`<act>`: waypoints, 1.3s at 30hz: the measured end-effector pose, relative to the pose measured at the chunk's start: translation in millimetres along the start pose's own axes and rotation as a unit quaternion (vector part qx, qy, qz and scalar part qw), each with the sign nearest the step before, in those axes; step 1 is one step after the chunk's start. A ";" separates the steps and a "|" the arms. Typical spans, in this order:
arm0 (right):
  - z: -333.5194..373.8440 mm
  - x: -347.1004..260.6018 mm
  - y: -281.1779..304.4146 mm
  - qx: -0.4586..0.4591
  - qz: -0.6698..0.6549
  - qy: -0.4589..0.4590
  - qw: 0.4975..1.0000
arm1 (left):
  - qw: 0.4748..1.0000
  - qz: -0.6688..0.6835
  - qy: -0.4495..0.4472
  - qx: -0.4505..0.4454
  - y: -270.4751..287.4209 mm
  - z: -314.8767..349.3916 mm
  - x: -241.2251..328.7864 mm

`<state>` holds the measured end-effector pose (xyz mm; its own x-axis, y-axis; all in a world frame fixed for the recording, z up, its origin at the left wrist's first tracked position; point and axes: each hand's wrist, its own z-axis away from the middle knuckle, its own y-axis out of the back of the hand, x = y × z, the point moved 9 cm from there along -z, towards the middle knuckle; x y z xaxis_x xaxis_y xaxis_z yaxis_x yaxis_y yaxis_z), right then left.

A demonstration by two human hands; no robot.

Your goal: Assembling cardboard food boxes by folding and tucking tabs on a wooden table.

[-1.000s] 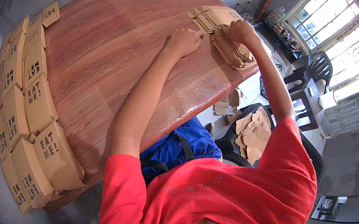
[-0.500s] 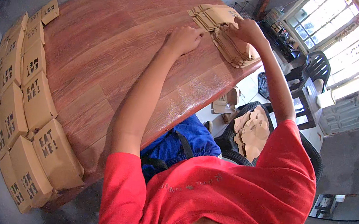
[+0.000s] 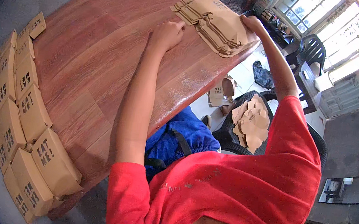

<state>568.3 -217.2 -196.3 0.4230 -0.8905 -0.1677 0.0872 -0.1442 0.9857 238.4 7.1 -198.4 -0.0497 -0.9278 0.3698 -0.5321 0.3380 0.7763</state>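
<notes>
A stack of flat brown cardboard box blanks (image 3: 223, 25) lies at the far right corner of the wooden table (image 3: 106, 46), its slotted and notched edges facing me. My right hand (image 3: 252, 25) is at the right end of the stack, thumb and fingers closed on the edge of a blank there; how many layers it grips is hidden. My left hand (image 3: 168, 35) rests over the table just left of the stack, fingers curled in, with nothing visible in them.
Folded brown boxes (image 3: 51, 156) with dark print stand in rows along the left table edge. Cardboard pieces (image 3: 251, 122) lie on a dark woven chair (image 3: 235, 140) to my right. A dark plastic chair (image 3: 312, 50) stands near the window.
My right hand has gone from above the stack to its right edge, and the top blank now shows more fully. My left hand has drawn slightly left, away from the stack.
</notes>
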 end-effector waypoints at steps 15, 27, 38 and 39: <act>21.8 15.6 19.8 0.167 -0.078 -0.045 0.982 | 1.000 0.021 0.015 -0.012 -8.8 -2.0 -5.2; -36.4 -83.6 17.8 0.071 -0.061 0.088 0.992 | 0.999 0.031 0.023 -0.022 -2.9 2.9 -5.5; -64.4 -102.8 -23.3 0.102 -0.071 -0.090 0.988 | 0.999 0.011 0.038 -0.009 -6.2 3.3 -20.6; -64.3 -101.9 -24.0 0.083 -0.074 -0.099 0.989 | 0.999 0.015 0.031 -0.008 -5.7 2.6 -19.2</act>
<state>581.1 -95.3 -203.9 0.2311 -0.9190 -0.3196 -0.0217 -0.3332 0.9426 240.1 22.6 -211.3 -0.0122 -0.9059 0.4232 -0.5178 0.3678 0.7724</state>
